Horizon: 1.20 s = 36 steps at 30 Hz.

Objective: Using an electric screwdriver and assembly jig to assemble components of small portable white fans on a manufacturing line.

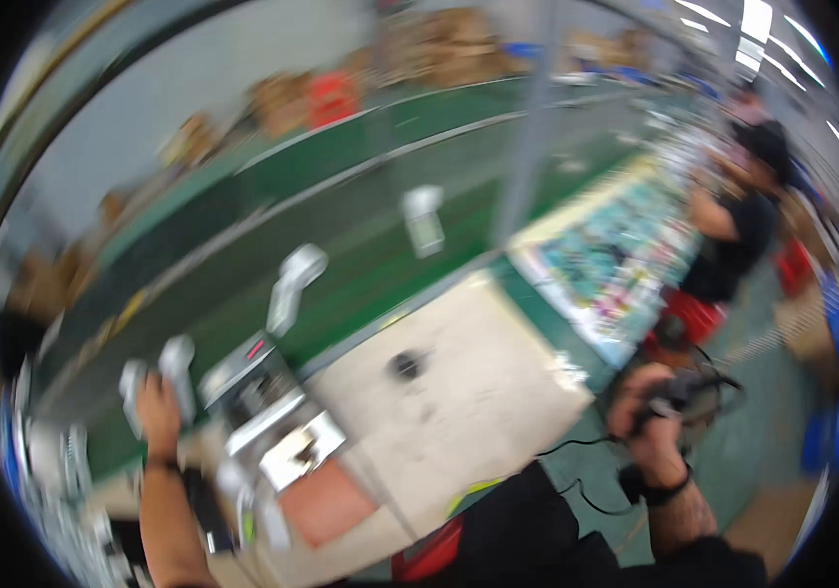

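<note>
The whole picture is smeared by motion. At the far left my left hand point(157, 410) reaches over the green conveyor belt, between two white pieces with rounded heads, one on its left point(131, 392) and one on its right point(178, 365). Its fingers touch or nearly touch them; whether they grip one I cannot tell. Out to the right, past the table's edge, my right hand point(647, 421) is closed round a black handheld tool point(672, 394); its exact kind is blurred. A black cable point(576, 446) runs near that hand.
Two more white pieces point(294, 286) point(424, 220) lie on the belt point(361, 235). A metal box device point(255, 377) with a red display stands beside the worktable point(468, 382), which bears a dark round object point(407, 365). At right, a person point(748, 211) works by a parts-covered table point(616, 255).
</note>
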Tool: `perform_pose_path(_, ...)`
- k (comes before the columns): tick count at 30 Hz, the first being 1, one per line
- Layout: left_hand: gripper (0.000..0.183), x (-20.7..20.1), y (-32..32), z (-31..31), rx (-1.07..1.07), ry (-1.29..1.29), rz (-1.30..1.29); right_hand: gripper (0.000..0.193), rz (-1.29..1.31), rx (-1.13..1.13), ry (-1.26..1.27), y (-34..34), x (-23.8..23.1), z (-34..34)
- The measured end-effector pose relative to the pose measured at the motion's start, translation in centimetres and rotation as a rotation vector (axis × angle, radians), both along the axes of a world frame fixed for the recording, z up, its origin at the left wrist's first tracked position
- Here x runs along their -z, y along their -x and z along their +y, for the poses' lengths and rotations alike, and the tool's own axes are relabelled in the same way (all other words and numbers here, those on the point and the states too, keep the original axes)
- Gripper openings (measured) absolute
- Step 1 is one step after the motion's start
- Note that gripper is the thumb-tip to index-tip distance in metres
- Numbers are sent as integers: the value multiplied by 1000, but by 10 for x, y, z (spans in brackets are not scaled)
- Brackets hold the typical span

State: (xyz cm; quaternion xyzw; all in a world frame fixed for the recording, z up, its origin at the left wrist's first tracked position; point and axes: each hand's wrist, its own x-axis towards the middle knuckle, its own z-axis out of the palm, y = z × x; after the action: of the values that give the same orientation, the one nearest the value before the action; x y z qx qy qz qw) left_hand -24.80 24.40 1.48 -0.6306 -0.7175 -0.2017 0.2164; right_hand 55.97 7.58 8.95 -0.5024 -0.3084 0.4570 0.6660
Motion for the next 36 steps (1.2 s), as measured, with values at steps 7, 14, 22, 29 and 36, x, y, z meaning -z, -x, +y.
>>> perform_pose_path(7, 77, 8, 27, 23, -886, 182, -152, 72, -292, -261, -331, -18, 39, 20)
perform_pose_path(14, 21, 98, 211, -24, -329, 349, 598, 55, -163, -180, -80, 39, 2, 25)
perform_pose_path(22, 33, 22, 107, 4, -571, 439, -741, 46, -151, -355, -164, 45, 15, -8)
perform_pose_path(29, 36, -107, 9, -160, 218, 167, -659, 48, -91, -423, -146, 75, 11, -35)
perform_pose_path(36, 53, -123, -124, -262, 276, 257, -1457, 58, -56, -450, -349, 125, 10, -9)
